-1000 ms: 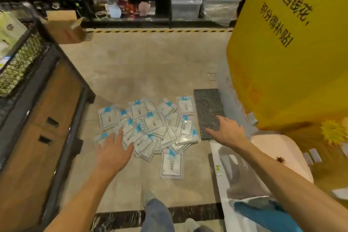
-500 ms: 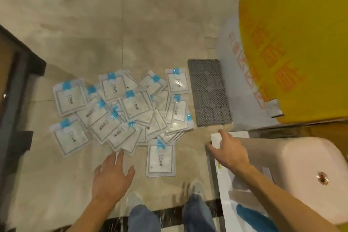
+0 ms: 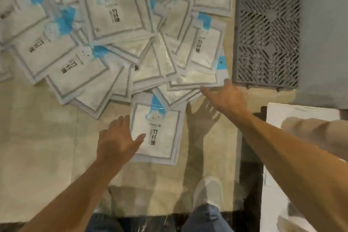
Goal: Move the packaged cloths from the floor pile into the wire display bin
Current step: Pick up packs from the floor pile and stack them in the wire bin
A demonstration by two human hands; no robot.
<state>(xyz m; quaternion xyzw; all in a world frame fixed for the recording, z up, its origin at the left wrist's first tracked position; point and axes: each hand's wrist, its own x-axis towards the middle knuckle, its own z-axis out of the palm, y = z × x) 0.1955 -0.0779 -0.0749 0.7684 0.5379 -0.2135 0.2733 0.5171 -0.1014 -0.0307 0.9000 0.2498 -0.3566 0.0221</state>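
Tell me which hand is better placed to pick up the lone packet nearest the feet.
Left, probably. The left hand already lies open over the left edge of that packet, thumb on its face. The right hand reaches further off, at the near edge of the pile by the grate.

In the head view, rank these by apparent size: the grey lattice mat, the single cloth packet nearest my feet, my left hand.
1. Grey lattice mat, clearly largest.
2. Single cloth packet.
3. Left hand, smallest, though it is nearer the camera, which inflates it.
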